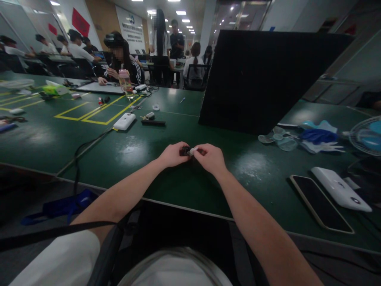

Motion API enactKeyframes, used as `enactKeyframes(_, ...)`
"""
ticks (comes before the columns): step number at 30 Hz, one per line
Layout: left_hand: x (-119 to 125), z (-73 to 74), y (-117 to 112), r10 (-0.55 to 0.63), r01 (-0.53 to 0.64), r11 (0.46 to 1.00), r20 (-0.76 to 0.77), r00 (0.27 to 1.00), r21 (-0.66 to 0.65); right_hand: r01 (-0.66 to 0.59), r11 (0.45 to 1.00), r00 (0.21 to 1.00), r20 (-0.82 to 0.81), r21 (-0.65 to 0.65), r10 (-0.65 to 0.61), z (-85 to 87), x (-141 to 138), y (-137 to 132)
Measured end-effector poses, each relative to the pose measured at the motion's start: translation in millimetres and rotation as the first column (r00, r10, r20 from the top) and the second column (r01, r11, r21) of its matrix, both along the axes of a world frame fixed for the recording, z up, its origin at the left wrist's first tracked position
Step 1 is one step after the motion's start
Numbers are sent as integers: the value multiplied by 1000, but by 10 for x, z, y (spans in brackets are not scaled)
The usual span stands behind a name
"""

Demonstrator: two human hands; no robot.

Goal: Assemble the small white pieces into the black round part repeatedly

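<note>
Above the green table, my left hand point(173, 155) is closed around a small black part point(184, 151), too small to identify. Facing it, my right hand point(212, 158) pinches a small whitish piece point(192, 151) between thumb and forefinger. The two pieces meet end to end between my fingertips; whether they are joined cannot be made out. My fingers hide much of both. Beyond my left hand lie a long black bar point(153, 122) and a small white-and-metal item point(149, 116).
A large black panel point(253, 79) stands at the back right. Farther right lie gloves point(321, 137), a fan point(367, 135), a phone point(321, 202) and a white device point(341, 188). Another white device point(125, 121) with a cable sits left. Across the table sits a person point(122, 63) near a bottle point(126, 83).
</note>
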State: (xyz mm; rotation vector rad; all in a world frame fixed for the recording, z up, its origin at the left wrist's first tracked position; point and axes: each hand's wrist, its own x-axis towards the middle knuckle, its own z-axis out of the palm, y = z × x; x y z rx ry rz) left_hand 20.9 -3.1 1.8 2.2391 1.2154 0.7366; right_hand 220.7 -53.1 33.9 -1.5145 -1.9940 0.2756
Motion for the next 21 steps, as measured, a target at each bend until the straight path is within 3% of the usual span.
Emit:
enactKeyframes(6, -4, -24, 19, 11, -10, 1000, 17, 1000, -21, 41, 999, 999, -18, -17, -41, -39, 30, 48)
enactKeyframes(13, -19, -30, 37, 13, -13, 999, 16, 1000, -46, 30, 990, 993, -111, -137, -45, -41, 111, 90)
enactKeyframes(21, -21, -29, 36, 0, 0, 1000, 26, 1000, -27, 37, 988, 997, -67, -153, -48, -36, 112, 94)
